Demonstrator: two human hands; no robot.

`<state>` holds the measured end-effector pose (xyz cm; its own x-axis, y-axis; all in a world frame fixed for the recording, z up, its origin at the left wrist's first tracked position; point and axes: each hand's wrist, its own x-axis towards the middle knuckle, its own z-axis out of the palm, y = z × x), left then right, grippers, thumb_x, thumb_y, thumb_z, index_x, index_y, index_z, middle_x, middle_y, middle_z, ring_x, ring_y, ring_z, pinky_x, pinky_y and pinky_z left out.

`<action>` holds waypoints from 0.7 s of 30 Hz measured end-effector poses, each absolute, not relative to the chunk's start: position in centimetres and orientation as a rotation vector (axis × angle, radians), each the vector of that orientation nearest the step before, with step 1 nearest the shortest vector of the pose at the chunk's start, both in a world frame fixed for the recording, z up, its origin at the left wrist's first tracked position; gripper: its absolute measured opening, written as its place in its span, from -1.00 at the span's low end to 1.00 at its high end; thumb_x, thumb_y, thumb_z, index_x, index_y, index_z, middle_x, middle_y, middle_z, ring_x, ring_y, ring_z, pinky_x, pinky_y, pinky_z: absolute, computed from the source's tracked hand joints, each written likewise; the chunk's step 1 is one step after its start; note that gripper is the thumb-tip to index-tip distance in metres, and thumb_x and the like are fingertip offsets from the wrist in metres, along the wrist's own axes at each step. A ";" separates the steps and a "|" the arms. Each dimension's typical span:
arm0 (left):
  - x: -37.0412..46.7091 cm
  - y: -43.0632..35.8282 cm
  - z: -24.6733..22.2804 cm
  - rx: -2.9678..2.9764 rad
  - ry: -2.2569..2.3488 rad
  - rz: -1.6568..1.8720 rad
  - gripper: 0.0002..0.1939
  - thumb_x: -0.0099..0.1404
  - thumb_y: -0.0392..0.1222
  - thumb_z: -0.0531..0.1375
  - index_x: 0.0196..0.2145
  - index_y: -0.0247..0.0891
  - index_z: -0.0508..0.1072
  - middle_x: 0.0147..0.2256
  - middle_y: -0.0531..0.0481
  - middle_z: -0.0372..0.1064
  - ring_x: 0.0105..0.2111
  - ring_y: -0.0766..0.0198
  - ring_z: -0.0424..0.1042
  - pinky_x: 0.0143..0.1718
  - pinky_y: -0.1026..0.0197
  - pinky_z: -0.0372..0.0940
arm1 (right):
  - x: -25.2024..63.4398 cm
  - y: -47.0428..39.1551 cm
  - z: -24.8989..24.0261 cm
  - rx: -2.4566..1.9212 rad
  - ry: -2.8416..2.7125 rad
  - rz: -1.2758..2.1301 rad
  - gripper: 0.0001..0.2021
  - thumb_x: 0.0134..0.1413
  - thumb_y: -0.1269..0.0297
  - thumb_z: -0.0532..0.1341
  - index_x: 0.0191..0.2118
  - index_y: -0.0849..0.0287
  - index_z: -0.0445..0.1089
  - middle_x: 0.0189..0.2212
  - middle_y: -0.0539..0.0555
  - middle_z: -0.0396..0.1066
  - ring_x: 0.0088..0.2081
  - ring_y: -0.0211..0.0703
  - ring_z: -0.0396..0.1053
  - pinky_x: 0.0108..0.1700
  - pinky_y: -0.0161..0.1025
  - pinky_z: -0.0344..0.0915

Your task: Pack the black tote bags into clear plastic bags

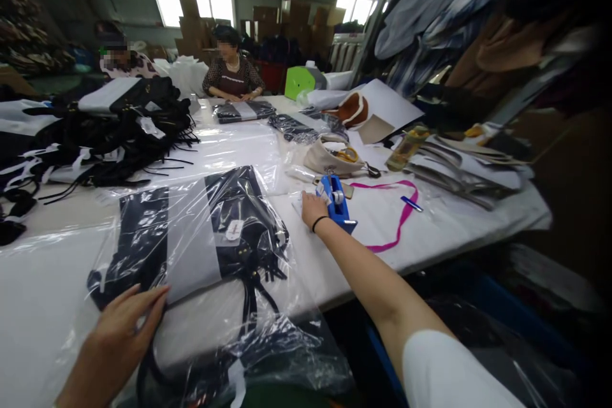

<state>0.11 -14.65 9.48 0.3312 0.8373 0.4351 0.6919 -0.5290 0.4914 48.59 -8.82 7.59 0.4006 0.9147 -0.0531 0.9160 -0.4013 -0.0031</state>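
Observation:
A black bag with a grey band (191, 236) lies flat inside clear plastic on the white table (306, 268), with a white tag (234, 230) on it. At its near left edge my left hand (117, 331) rests on the plastic, fingers bent and thumb close to the index finger; whether it pinches the film is unclear. My right hand (314, 209) is stretched out beside the blue tape dispenser (340, 204), its fingers curled at the dispenser's left side. What those fingers hold, if anything, is too small to make out.
Black bags (129, 115) are piled at the left. Beyond the dispenser are a beige pouch (329, 156) with scissors, a pink ribbon (399, 229), a blue pen (412, 204) and a bottle (407, 148). Two people sit across the table; one touches a wrapped bag (243, 111).

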 end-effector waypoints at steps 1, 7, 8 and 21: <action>2.1 -14.6 9.2 2.460 1.301 0.971 -0.59 0.30 0.18 0.14 -0.16 -0.11 0.61 -0.20 -0.03 0.58 -0.09 -0.01 0.51 0.15 -0.08 0.33 | 48.7 -8.7 7.3 2.605 1.703 -0.090 -0.48 0.27 0.51 -0.08 0.34 0.40 0.05 0.18 0.42 0.29 0.19 0.06 0.27 0.19 -0.05 0.14; 8.7 -16.1 8.1 2.576 0.941 0.911 -0.73 0.40 -0.12 0.10 -0.10 -0.18 0.57 -0.14 -0.04 0.57 -0.13 0.18 0.56 0.09 0.13 0.39 | 48.9 -8.9 7.0 2.635 1.704 -0.119 -0.41 0.24 0.38 0.05 0.36 0.37 -0.01 0.25 0.37 0.19 0.26 0.05 0.16 0.19 -0.14 0.14; 9.0 -16.4 7.9 2.549 0.929 0.894 -0.74 0.40 -0.14 0.10 -0.09 -0.18 0.56 -0.13 -0.04 0.56 -0.12 0.20 0.55 0.08 0.16 0.40 | 48.8 -8.7 7.0 2.653 1.682 -0.128 -0.36 0.22 0.35 0.09 0.37 0.38 -0.04 0.29 0.38 0.13 0.29 0.09 0.11 0.21 -0.12 0.12; 7.6 -20.0 5.2 2.297 1.042 0.849 -0.77 0.36 -0.15 0.14 -0.12 -0.15 0.56 -0.17 -0.03 0.58 -0.18 0.20 0.58 -0.08 0.25 0.48 | 49.9 -7.2 7.7 2.730 1.524 -0.256 -0.50 0.23 0.49 -0.02 0.28 0.38 0.15 -0.01 0.39 0.46 0.03 0.00 0.44 0.02 -0.18 0.29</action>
